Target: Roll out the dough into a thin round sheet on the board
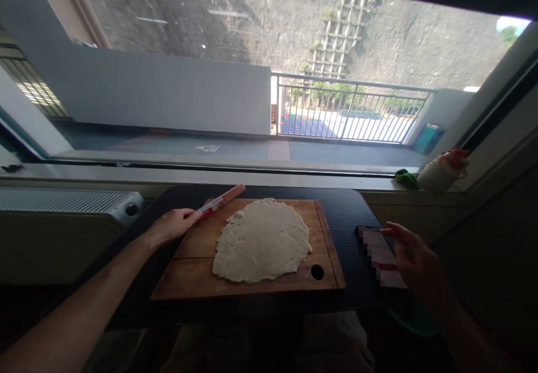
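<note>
A wide, uneven sheet of rolled-out dough [263,244] lies flat on a wooden cutting board [189,275]. My left hand [179,221] is closed around the near end of a slim rolling pin [225,198] with a printed label, slanting across the board's far left corner beside the dough. To the right of the board, a phone [380,255] rests face up on the table, its lit screen blurred out. Over the phone's right edge hovers my right hand [414,252], index finger stretched out and fingers apart, holding nothing. Whether a fingertip touches the screen I cannot tell.
The dark table [336,207] stands against a window sill [294,179]. A radiator [71,207] is at the left. On the sill's right end sit a white pot [441,174] and a green cloth-like item [406,179]. A green rim [414,319] shows below the table.
</note>
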The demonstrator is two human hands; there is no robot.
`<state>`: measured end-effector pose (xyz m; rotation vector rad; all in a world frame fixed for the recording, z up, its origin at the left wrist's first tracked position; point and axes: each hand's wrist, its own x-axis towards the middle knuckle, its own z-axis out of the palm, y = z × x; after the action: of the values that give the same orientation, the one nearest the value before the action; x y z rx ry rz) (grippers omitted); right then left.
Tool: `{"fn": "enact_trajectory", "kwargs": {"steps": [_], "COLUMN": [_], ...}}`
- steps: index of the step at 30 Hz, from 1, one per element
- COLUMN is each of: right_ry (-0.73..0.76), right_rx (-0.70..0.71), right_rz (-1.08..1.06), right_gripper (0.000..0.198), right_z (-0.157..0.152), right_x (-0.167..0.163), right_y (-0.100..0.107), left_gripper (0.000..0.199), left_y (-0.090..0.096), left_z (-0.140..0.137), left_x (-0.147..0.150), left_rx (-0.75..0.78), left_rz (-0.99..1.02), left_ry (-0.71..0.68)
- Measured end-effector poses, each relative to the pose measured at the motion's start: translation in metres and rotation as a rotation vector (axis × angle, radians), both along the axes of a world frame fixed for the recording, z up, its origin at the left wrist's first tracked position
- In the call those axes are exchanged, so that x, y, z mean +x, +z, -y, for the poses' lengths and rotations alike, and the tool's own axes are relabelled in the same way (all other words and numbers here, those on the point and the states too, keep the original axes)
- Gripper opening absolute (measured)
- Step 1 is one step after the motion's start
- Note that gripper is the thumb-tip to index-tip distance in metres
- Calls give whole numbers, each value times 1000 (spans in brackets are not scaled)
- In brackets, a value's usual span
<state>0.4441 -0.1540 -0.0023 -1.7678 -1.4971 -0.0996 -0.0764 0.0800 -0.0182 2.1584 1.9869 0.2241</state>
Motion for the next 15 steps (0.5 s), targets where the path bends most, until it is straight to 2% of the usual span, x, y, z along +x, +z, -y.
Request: {"fn": "enact_trajectory", "kwargs": {"steps": [3, 6, 8, 11, 13, 15], "right_ry": [189, 351, 423, 464, 452, 464], "right_rx": [42, 95, 172, 216, 147, -22], "right_rz": [23, 78, 131, 225, 285, 350], "right_gripper": [36, 34, 34, 32, 28, 27], "right_z": [-29, -63, -89, -137, -169, -192], "right_x": [-41, -89, -119, -158, -179, -194], "right_y": [8, 28, 43, 60, 65, 65], "left_gripper": [48, 46, 44, 37, 32, 28], "left_y": [2, 14, 25, 39, 46, 51], "left_z": [6, 15, 23, 32, 32, 26], "left_x": [4, 4, 8, 24, 41, 59], "left_rx": [-14, 150, 240, 281, 302, 323], "left_rz": [-19, -87, -94, -90, -91, -80], "left_ry": [-30, -8, -95, -308, -398, -452]}}
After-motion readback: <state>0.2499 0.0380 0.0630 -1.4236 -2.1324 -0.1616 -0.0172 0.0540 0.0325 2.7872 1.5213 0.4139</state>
